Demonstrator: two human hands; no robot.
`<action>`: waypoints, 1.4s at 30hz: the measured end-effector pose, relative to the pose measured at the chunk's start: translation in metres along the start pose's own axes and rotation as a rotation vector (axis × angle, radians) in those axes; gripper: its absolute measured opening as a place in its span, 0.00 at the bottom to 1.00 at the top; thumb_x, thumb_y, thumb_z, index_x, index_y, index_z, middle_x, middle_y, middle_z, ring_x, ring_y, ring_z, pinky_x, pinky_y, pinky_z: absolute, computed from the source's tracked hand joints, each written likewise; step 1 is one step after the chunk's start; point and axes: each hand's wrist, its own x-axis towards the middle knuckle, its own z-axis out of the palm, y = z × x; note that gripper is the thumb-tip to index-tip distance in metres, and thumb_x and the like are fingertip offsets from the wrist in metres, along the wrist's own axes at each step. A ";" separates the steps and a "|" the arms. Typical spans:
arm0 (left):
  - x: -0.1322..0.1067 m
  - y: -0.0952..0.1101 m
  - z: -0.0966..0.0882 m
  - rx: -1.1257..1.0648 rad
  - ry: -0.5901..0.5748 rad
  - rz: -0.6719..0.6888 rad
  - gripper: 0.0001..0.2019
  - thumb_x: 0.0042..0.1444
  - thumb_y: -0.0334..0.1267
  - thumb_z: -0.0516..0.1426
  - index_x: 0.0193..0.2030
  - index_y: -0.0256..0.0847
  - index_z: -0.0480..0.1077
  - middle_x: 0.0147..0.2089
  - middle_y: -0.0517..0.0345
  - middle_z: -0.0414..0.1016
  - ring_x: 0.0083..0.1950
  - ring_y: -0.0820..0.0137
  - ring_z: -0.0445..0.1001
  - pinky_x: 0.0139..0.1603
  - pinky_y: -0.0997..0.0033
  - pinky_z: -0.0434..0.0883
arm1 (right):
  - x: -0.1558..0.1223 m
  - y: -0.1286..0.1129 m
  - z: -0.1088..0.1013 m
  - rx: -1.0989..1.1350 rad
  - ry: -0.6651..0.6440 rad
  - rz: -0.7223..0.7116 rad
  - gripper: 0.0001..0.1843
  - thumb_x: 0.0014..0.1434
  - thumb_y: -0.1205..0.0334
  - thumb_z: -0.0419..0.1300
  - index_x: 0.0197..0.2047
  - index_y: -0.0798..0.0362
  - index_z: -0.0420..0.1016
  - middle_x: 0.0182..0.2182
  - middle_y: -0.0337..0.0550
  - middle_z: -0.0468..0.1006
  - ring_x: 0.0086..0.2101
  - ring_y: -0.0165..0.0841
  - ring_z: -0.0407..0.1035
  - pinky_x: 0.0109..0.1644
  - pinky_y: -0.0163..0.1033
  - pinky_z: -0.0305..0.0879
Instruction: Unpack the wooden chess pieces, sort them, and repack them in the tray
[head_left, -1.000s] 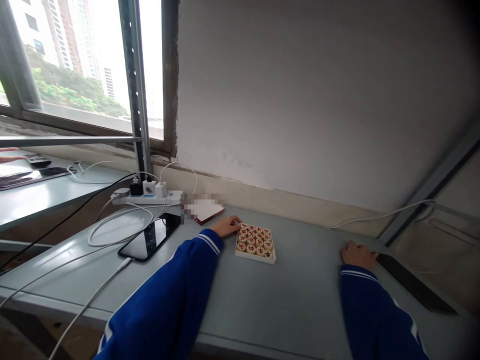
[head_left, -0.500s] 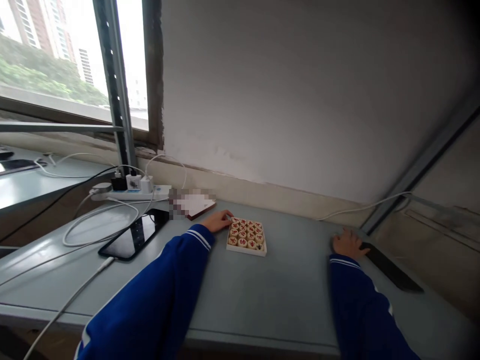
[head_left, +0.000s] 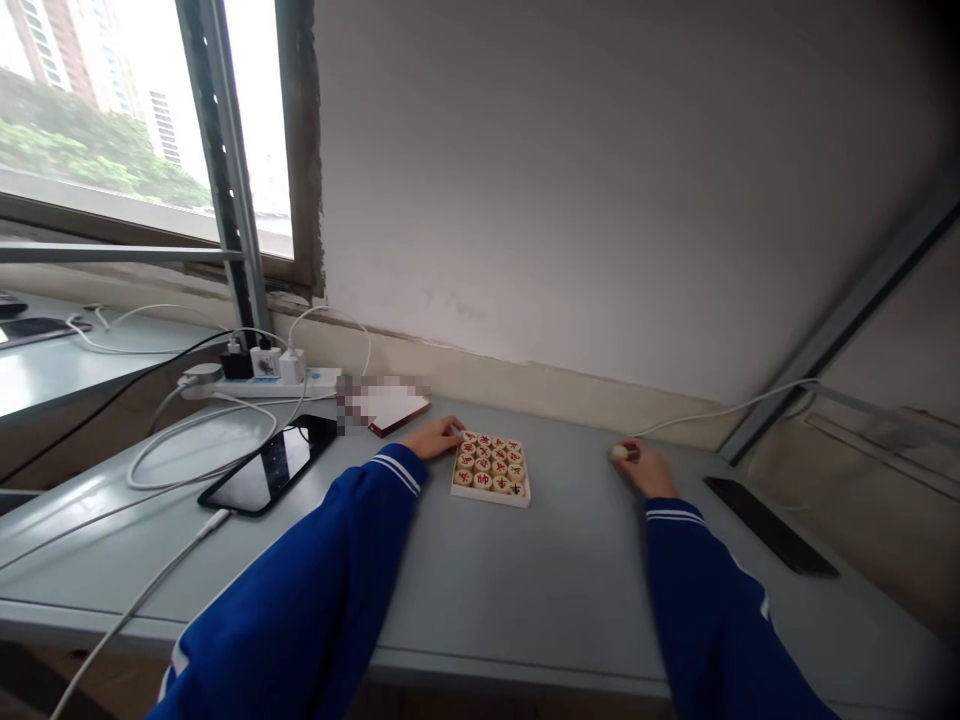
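Observation:
A white tray holds rows of round wooden Chinese chess pieces, most with red characters and a black one at the near right corner. At the tray's far left corner, my left hand has its fingers curled against the edge. Off to the right, my right hand pinches a single pale chess piece between thumb and fingers, just over the desk. The face of that piece cannot be made out.
A black phone with a white cable lies on the left of the desk. Behind it stand a power strip with chargers and a small box. A long dark flat object lies at right, near a slanted metal post.
My right hand has moved left, away from the dark flat object, and a chess piece now shows in its fingers. My left hand stays at the tray's corner.

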 end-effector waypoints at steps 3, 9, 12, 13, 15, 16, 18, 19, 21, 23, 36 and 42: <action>0.000 0.000 0.001 0.005 0.011 0.006 0.17 0.49 0.44 0.51 0.43 0.35 0.66 0.26 0.58 0.72 0.29 0.70 0.68 0.32 0.73 0.63 | -0.014 -0.053 0.007 0.262 -0.101 -0.150 0.21 0.41 0.53 0.63 0.36 0.57 0.68 0.29 0.43 0.74 0.27 0.32 0.66 0.33 0.38 0.63; -0.001 0.000 0.002 0.054 0.031 0.013 0.16 0.50 0.41 0.51 0.43 0.35 0.66 0.27 0.58 0.72 0.30 0.71 0.68 0.32 0.74 0.63 | -0.071 -0.138 0.012 0.495 -0.247 -0.394 0.15 0.49 0.53 0.59 0.36 0.55 0.71 0.32 0.44 0.76 0.31 0.32 0.68 0.37 0.38 0.66; 0.000 -0.001 0.003 0.060 0.025 0.013 0.16 0.51 0.39 0.50 0.44 0.34 0.66 0.27 0.58 0.72 0.30 0.70 0.68 0.32 0.73 0.63 | -0.090 -0.150 0.012 0.451 -0.235 -0.535 0.14 0.55 0.56 0.54 0.44 0.50 0.71 0.37 0.42 0.75 0.34 0.32 0.69 0.40 0.39 0.66; 0.000 -0.002 0.003 0.062 0.024 0.014 0.16 0.51 0.40 0.50 0.44 0.34 0.66 0.27 0.58 0.72 0.30 0.70 0.69 0.32 0.73 0.63 | -0.093 -0.151 0.012 0.418 -0.220 -0.580 0.14 0.56 0.57 0.53 0.44 0.49 0.71 0.38 0.42 0.75 0.34 0.32 0.69 0.40 0.38 0.66; 0.000 -0.003 0.003 0.065 0.029 0.019 0.17 0.51 0.42 0.50 0.44 0.35 0.66 0.27 0.58 0.72 0.30 0.70 0.68 0.32 0.73 0.64 | -0.094 -0.149 0.013 0.356 -0.188 -0.659 0.12 0.57 0.58 0.52 0.42 0.48 0.72 0.38 0.41 0.75 0.36 0.32 0.69 0.40 0.38 0.66; 0.000 -0.003 0.004 0.066 0.033 0.021 0.17 0.51 0.43 0.50 0.44 0.35 0.66 0.27 0.58 0.72 0.30 0.70 0.68 0.32 0.73 0.64 | -0.094 -0.148 0.013 0.330 -0.176 -0.691 0.11 0.57 0.59 0.53 0.41 0.47 0.73 0.38 0.41 0.75 0.37 0.33 0.68 0.40 0.38 0.66; 0.000 -0.003 0.003 0.070 0.035 0.018 0.17 0.51 0.44 0.50 0.44 0.35 0.66 0.28 0.58 0.72 0.30 0.70 0.68 0.32 0.73 0.63 | -0.092 -0.146 0.014 0.279 -0.152 -0.740 0.09 0.56 0.59 0.54 0.39 0.47 0.73 0.38 0.41 0.74 0.40 0.34 0.67 0.42 0.39 0.65; 0.000 -0.003 0.003 0.072 0.034 0.015 0.17 0.51 0.44 0.50 0.44 0.35 0.66 0.28 0.58 0.72 0.30 0.70 0.69 0.33 0.73 0.63 | -0.091 -0.146 0.014 0.251 -0.144 -0.757 0.09 0.55 0.59 0.55 0.38 0.47 0.74 0.37 0.42 0.73 0.40 0.34 0.66 0.43 0.40 0.65; -0.001 -0.002 0.003 0.076 0.029 0.011 0.17 0.51 0.43 0.50 0.44 0.34 0.66 0.28 0.57 0.72 0.31 0.70 0.69 0.33 0.73 0.63 | -0.090 -0.146 0.014 0.203 -0.133 -0.770 0.08 0.54 0.59 0.56 0.36 0.47 0.74 0.35 0.42 0.72 0.39 0.35 0.66 0.41 0.40 0.64; -0.001 -0.001 0.003 0.084 0.031 0.011 0.17 0.51 0.42 0.50 0.44 0.34 0.66 0.28 0.57 0.72 0.31 0.70 0.69 0.33 0.73 0.63 | -0.090 -0.146 0.015 0.178 -0.130 -0.768 0.08 0.54 0.59 0.56 0.36 0.47 0.75 0.33 0.42 0.71 0.36 0.34 0.66 0.39 0.39 0.64; -0.003 0.000 0.003 0.089 0.035 0.013 0.15 0.52 0.40 0.50 0.44 0.35 0.66 0.29 0.57 0.72 0.31 0.71 0.69 0.33 0.74 0.64 | -0.093 -0.148 0.011 0.181 -0.224 -0.780 0.08 0.56 0.59 0.54 0.33 0.48 0.75 0.32 0.40 0.75 0.35 0.33 0.68 0.41 0.40 0.61; -0.004 0.004 0.004 0.122 0.041 -0.011 0.14 0.52 0.38 0.51 0.44 0.35 0.67 0.29 0.58 0.72 0.31 0.71 0.69 0.34 0.74 0.64 | -0.092 -0.148 0.011 0.234 -0.208 -0.743 0.09 0.55 0.56 0.55 0.32 0.48 0.75 0.31 0.40 0.75 0.34 0.33 0.68 0.41 0.40 0.61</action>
